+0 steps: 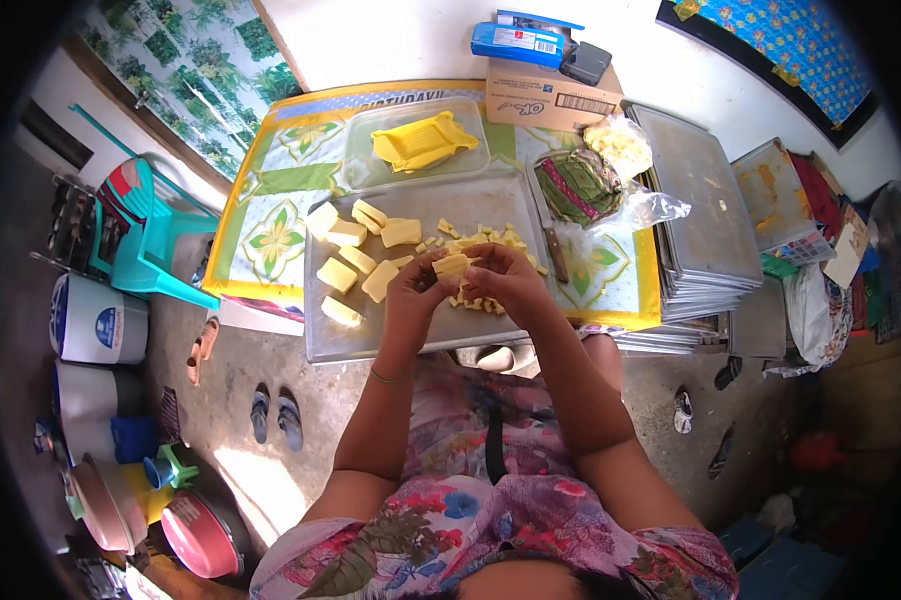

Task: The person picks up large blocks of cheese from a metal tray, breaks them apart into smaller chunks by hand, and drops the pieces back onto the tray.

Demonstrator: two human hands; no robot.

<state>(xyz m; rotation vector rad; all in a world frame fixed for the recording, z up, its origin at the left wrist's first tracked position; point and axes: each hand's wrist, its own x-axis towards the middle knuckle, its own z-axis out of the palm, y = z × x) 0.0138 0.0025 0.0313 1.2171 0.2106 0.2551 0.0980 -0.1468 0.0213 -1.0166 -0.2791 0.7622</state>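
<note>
My left hand [417, 296] and my right hand [508, 284] meet over a metal baking tray [370, 335]. Between their fingers is a pale yellow block [453, 267], like cheese or butter, with cut lines across it. The fingers of both hands are closed on it and partly cover it. On the tray's left side lie several larger yellow blocks [337, 274]. Small yellow cubes [485, 304] are scattered below and behind my hands. A knife [556, 252] with a brown handle lies along the tray's right edge.
Behind the tray, a clear plastic container [355, 165] holds a crumpled yellow sheet [425, 142]. A green patterned bundle [578, 187] and plastic bags [620, 148] sit at right, beside stacked metal trays [705, 200]. A cardboard box [545, 100] stands at the back, a teal chair [155, 245] at left.
</note>
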